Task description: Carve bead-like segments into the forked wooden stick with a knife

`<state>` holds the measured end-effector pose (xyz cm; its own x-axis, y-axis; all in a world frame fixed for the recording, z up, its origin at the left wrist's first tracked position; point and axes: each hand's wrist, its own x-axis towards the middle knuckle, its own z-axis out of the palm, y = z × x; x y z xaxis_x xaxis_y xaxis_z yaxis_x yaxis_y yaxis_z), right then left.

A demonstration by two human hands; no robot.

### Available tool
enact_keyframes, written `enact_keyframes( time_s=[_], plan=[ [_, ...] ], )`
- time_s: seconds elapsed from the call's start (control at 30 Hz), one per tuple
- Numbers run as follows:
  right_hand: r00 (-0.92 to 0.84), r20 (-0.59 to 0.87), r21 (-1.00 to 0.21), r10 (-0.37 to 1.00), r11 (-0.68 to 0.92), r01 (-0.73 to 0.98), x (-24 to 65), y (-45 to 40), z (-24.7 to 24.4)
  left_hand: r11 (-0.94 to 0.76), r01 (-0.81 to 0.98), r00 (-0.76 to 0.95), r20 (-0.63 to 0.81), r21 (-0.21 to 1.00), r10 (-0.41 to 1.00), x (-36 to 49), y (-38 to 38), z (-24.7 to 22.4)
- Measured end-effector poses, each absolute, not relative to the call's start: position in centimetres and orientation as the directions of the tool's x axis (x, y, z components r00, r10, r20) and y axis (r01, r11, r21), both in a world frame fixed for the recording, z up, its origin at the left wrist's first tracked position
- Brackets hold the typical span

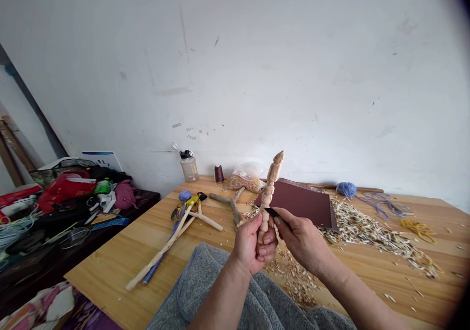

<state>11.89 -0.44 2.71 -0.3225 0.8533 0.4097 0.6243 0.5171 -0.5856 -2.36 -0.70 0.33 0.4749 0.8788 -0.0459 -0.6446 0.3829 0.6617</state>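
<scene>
A pale carved wooden stick point(272, 176) stands nearly upright, leaning a little right, with notched segments and a pointed top. My left hand point(253, 247) is closed around its lower part. In my right hand point(303, 239) is a dark carving knife point(272, 213), its blade against the stick just above the left hand's fingers. The knife's handle is mostly hidden in the right fingers. Under my forearms lies a grey cloth point(205, 271) at the table's front edge.
Wood shavings point(367, 227) and a dark red-brown sheet point(301, 200) lie on the wooden table point(117, 256). Peeled sticks point(165, 249), a forked branch point(235, 207), a bottle point(189, 167), a thread spool point(219, 174) and blue yarn point(346, 189) surround the hands. Clutter fills a dark side surface point(147, 200).
</scene>
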Motion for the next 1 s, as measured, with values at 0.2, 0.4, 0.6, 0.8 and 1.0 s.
enact_keyframes(
  time_s=[0.2,0.4,0.6,0.8,1.0],
  plan=[
    [-0.295,0.423,-0.533,0.857,0.499,0.684,11.7,-0.9,2.8,0.249,-0.57,0.319,-0.069,0.783,0.945,-1.5,-1.0,0.1],
    [-0.261,0.418,-0.469,0.87,0.453,0.758,11.4,-1.2,2.6,0.064,-0.478,0.174,0.022,0.876,0.985,-0.7,-1.3,0.0],
    [-0.291,0.456,-0.42,0.841,0.491,0.763,11.5,-1.1,2.5,-0.019,-0.349,0.127,0.068,0.937,0.99,-0.8,-1.3,-0.2],
    [-0.306,0.509,-0.382,0.805,0.53,0.757,11.7,-0.8,2.2,-0.089,-0.238,0.095,0.114,0.967,0.989,-0.8,-1.0,-0.4],
    [-0.332,0.473,-0.359,0.816,0.523,0.773,12.1,-0.6,2.5,-0.191,-0.015,0.06,0.192,0.981,0.98,-1.2,-0.8,-0.8]
  ],
)
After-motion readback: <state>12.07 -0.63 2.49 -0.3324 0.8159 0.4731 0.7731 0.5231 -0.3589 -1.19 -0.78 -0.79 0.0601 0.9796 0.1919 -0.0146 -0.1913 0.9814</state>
